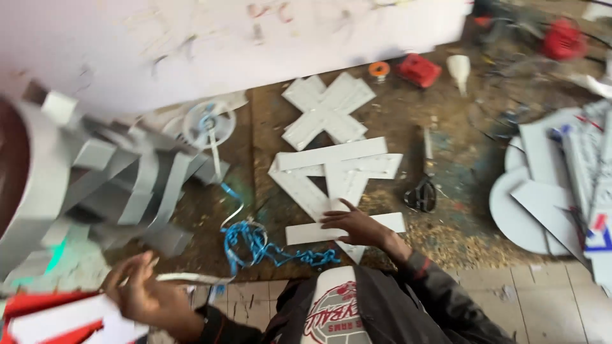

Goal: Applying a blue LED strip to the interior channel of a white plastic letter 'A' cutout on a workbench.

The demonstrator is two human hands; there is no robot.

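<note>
left hand blurred, grip grasping a thin strip; right hand released on white strip.

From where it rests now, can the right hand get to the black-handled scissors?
Probably yes. The right hand lies flat on the white letter-shaped panel, and the black-handled scissors lie just to its right on bare, sawdust-strewn board, nothing between.

pale scuffed wall, littered brown floor, tiled strip
</note>
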